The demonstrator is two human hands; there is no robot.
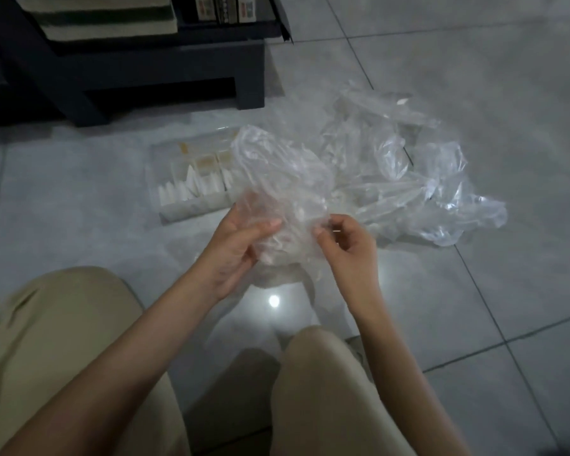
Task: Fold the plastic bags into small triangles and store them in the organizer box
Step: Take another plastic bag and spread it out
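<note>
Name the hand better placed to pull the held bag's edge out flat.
Right, probably. The right hand pinches the bag at its edge between thumb and fingers, while the left hand wraps the crumpled bulk and can anchor it.

Obstacles: box [191, 192] ahead of left hand [239, 246] (held bag [277, 169] covers its right end); heap of loose bags [408, 179] ahead of right hand [348, 246]; dark shelf [145, 77] beyond the box. Open floor [63, 199] outward of both.

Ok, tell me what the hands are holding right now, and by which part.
Both hands hold one crumpled clear plastic bag: the left hand grips its lower left edge, the right hand pinches its lower right edge.
</note>
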